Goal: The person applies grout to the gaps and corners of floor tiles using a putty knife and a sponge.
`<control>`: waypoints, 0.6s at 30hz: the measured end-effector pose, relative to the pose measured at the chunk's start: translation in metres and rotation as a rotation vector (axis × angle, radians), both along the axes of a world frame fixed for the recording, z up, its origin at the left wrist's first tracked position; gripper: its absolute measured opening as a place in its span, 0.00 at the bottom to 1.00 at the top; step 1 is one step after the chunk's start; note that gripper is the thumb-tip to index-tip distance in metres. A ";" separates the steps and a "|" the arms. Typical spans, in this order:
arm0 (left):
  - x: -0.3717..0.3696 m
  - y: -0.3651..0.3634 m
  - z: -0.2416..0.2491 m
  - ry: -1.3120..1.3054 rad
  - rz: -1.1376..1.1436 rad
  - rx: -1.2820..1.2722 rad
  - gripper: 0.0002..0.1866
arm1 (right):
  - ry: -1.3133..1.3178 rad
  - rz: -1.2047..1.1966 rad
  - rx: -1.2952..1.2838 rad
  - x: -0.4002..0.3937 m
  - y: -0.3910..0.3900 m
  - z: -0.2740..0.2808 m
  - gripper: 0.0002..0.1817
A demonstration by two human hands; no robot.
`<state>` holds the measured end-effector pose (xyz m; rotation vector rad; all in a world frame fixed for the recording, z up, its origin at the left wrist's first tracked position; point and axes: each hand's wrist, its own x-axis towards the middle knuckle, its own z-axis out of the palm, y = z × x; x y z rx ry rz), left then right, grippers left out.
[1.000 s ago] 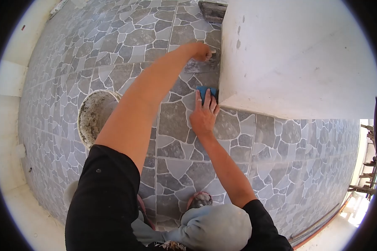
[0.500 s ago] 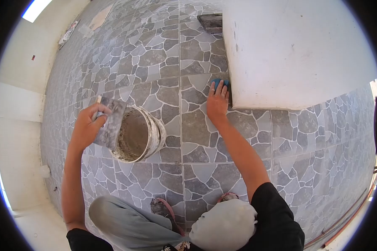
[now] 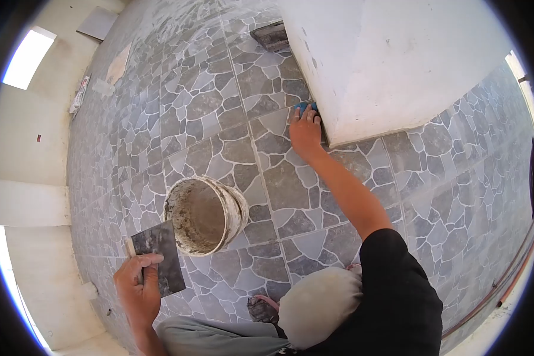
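Observation:
My left hand [image 3: 137, 285] is closed around the handle of a flat steel trowel [image 3: 167, 264], its blade smeared grey. The trowel is at the near left of a dirty white bucket [image 3: 236, 207], which has grey-brown mix inside. My right hand [image 3: 306, 134] presses down on a blue cloth or sponge [image 3: 303, 107], mostly covered by my fingers. It lies on the tiled floor [image 3: 285, 184], close against the foot of a white wall block [image 3: 362, 77].
A dark, mortar-stained tray or slab [image 3: 270, 37] lies beside the wall block farther off. Pipes [image 3: 501, 288] run along the right edge of the floor. A flat pale sheet [image 3: 118, 64] and a white packet [image 3: 79, 95] lie near the left wall.
My left hand has brought the trowel back toward me, away from over the bucket's rim. My right hand stays at the block's foot with the blue thing. The view has tilted and turned.

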<state>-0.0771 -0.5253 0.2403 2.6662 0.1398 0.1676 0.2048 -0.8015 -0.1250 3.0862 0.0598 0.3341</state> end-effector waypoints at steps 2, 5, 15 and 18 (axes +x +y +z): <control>0.002 0.001 -0.011 0.061 0.035 -0.059 0.06 | -0.059 0.008 -0.009 -0.027 -0.002 -0.009 0.28; 0.017 0.013 -0.024 0.094 0.035 -0.127 0.06 | -0.157 -0.028 0.075 0.002 0.002 -0.017 0.27; 0.028 0.030 -0.029 0.074 0.071 -0.120 0.06 | -0.195 -0.116 0.132 0.148 0.018 -0.005 0.25; 0.020 0.038 -0.033 0.135 0.092 -0.200 0.06 | -0.134 -0.025 -0.064 0.099 0.009 -0.005 0.26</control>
